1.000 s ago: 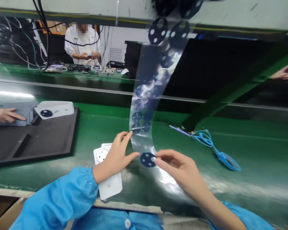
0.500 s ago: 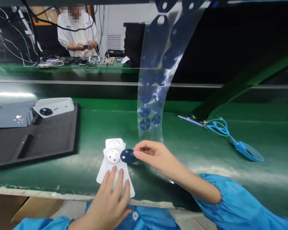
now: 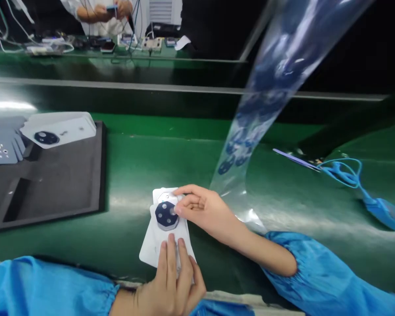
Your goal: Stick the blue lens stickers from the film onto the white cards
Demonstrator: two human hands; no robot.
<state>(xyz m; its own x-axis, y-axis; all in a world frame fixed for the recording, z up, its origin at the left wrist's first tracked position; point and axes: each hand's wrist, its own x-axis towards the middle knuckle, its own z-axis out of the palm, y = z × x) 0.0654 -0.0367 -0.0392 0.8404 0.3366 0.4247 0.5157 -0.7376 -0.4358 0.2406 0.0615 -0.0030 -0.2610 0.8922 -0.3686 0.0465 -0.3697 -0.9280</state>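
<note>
Where the right hand (image 3: 210, 215) is: fingers at dark disc (image 3: 166, 216), right edge; cannot tell whether gripping.
Dark disc: on upper white panel (image 3: 181, 230), near part of tabletop (image 3: 145, 164).
Left hand (image 3: 173, 281): fingers outstretched on same panel.

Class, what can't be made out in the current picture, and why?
Head view:
White panels: partly covered by left hand.
Disc: right edge, behind right hand.
Film: upper end cut off by top edge; markings blurred.
Co-worker: head, cut off likewise.
Blue object: end cut off by right edge.
</note>
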